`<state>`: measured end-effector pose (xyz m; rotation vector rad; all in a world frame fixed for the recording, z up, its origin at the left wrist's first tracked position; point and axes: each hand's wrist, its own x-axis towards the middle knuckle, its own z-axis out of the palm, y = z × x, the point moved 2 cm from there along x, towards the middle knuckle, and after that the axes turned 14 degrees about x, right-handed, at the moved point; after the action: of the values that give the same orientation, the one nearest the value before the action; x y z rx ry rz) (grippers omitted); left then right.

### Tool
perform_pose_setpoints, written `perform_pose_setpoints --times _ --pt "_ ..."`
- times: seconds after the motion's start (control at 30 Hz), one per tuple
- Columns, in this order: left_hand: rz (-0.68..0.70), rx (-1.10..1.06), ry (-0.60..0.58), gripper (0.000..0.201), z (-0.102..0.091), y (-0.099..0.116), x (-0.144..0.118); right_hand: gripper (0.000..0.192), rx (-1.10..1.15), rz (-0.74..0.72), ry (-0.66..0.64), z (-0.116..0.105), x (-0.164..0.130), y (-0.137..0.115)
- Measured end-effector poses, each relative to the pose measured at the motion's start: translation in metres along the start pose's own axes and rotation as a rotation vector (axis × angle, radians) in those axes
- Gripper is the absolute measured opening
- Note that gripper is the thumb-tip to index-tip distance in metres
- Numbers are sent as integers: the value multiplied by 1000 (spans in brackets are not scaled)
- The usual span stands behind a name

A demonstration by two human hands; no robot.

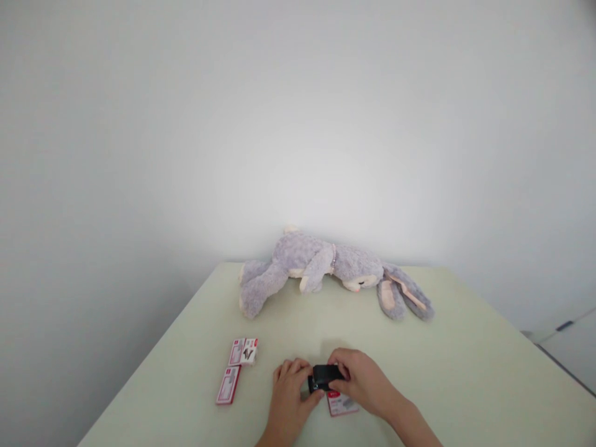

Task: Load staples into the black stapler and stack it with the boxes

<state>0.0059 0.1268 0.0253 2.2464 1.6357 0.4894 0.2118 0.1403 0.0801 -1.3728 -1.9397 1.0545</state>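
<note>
A small black stapler (326,374) is held between my two hands, low in the middle of the head view. My right hand (361,380) grips its right end, thumb below and fingers above. At its left end, my left hand (292,388) has thumb and fingers closed around the lower part. Just beneath the stapler lies a red-and-white box (343,405), partly hidden by the stapler and my right hand.
To the left on the pale green table (186,366) lie a red-and-white box (228,385) and a small box with a stapler picture (249,351), beside another box (236,351). A grey plush rabbit (302,257) lies along the back by the wall (298,124).
</note>
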Motion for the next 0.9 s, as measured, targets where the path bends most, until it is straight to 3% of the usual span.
perform_pose_setpoints --times 0.17,0.23,0.33,0.4,0.5,0.6,0.7,0.8,0.9 --pt "-32 -9 81 34 -8 2 -10 24 -25 21 38 4 2 9" --pt "30 -22 71 38 -5 13 -12 24 -25 42 83 2 4 15" --pt "329 -94 -161 39 10 41 -8 20 5 87 140 0 8 26" --pt "456 -134 -312 43 19 53 -4 20 41 111 167 -2 11 34" --pt "386 -89 -307 63 16 42 0 29 88 130 219 -4 8 46" --pt "195 -24 -178 83 -1 4 -3 44 163 148 303 2 -7 59" --pt "67 -33 -76 86 -12 -26 -7 62 336 173 399 22 -27 69" --pt "58 -70 -64 90 -4 -29 -8 70 454 151 430 48 -39 69" --pt "91 -95 -99 96 12 -13 -5 67 449 71 415 65 -40 60"
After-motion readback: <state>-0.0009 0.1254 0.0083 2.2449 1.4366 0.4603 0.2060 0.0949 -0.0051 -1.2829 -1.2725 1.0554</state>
